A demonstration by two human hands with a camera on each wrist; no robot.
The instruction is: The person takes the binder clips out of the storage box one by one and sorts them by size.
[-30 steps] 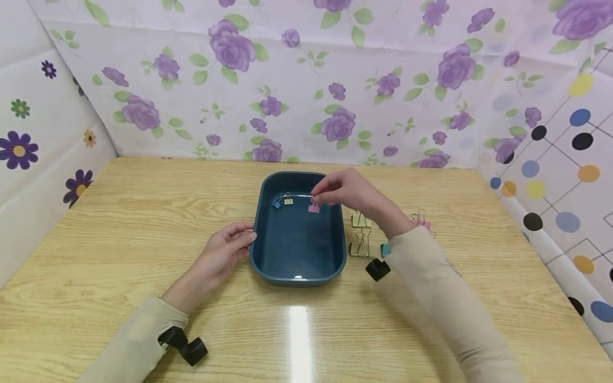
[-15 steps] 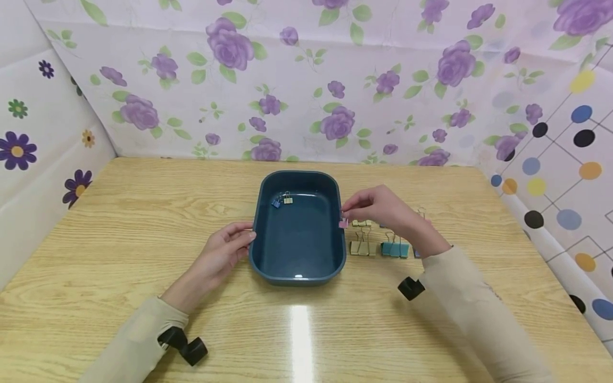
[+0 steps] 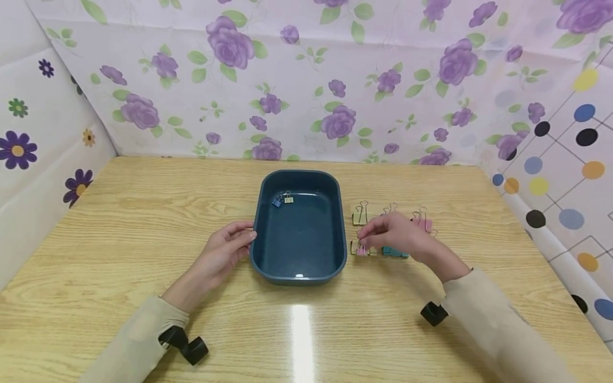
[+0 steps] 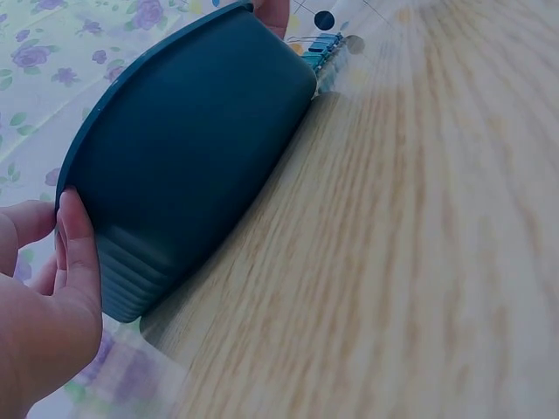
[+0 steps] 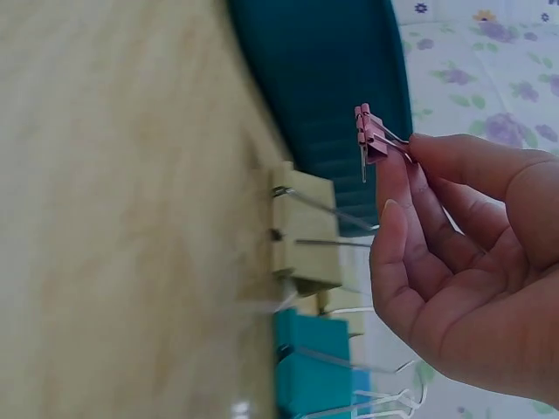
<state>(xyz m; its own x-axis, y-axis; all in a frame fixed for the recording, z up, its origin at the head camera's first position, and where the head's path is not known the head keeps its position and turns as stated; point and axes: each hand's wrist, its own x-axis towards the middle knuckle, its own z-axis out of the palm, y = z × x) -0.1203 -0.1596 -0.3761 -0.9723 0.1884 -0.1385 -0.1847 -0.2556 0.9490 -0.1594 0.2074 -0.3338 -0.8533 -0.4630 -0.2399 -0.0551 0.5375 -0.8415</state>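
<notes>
My right hand [image 3: 394, 234] pinches a small pink binder clip [image 5: 371, 135] by its wire handle, just above a larger pale yellow binder clip [image 5: 306, 231] on the table. Next to that one stands a teal binder clip [image 3: 395, 252], partly behind the hand. My left hand [image 3: 229, 246] grips the left rim of a dark blue tray [image 4: 188, 131], thumb and fingers at its edge. Inside the tray, near its far left corner, lie a small blue binder clip [image 3: 277, 201] and a small yellow binder clip [image 3: 289, 198].
Behind the right hand, another pale yellow binder clip [image 3: 361, 217] and a pink binder clip [image 3: 422, 222] stand in a back row with one mostly hidden between them. The wooden table [image 3: 167, 213] meets a flowered cloth [image 3: 191, 80] at the back.
My right hand has carried the small pink binder clip out of the tray, rightward over its rim, to the larger clips. The left hand stays at the tray rim.
</notes>
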